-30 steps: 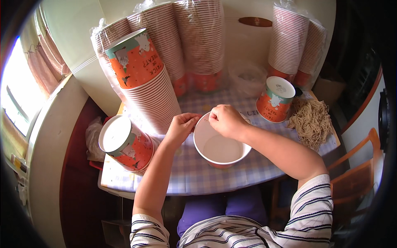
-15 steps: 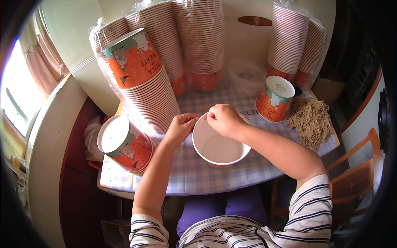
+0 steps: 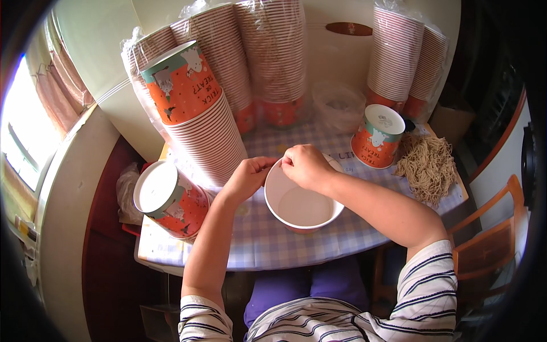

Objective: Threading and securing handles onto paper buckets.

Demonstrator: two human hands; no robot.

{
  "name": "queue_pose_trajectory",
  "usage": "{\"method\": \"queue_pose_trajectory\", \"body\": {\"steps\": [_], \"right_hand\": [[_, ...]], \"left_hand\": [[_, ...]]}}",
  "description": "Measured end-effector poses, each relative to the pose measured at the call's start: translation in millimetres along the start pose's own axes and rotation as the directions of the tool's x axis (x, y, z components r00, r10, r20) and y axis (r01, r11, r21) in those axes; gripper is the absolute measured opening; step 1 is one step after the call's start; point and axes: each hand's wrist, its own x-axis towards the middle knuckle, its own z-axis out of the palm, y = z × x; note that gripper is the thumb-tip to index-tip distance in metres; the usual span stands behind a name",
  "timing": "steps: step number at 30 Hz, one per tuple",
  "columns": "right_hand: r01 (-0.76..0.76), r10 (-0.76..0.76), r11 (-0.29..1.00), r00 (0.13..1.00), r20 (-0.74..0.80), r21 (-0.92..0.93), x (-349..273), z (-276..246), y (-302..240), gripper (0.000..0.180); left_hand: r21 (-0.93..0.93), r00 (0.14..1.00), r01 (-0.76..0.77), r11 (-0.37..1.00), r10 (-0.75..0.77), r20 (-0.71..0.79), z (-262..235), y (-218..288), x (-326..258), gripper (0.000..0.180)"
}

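i see my short-sleeved shirt (image 3: 364,316) with dark and white horizontal stripes, purple trousers (image 3: 310,288) below it, and both forearms bare, no watch or rings visible.

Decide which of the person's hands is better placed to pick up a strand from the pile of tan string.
Right, probably. The right hand sits at the open paper bucket rim, on the side nearer the tan string pile; the left hand is farther away, across the bucket.

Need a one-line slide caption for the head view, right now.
Both hands, left hand and right hand, pinch the far rim of an open paper bucket on a checked tablecloth, amid stacked buckets.
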Motion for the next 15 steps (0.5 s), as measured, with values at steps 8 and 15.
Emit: {"method": "queue_pose_trajectory", "body": {"steps": [8, 15], "right_hand": [[-0.037, 0.034, 0.998, 0.998, 0.052, 0.044, -6, -5, -5, 0.012], [-0.213, 0.129, 0.949, 0.935, 0.329, 0.234, -38, -71, -38, 0.019]], "left_hand": [[0.490, 0.996, -0.053, 0.870, 0.083, -0.040, 4, 23, -11, 0.018], [-0.332, 0.985, 0.168, 0.928, -0.167, 0.032, -4, -8, -42, 0.011]]}}
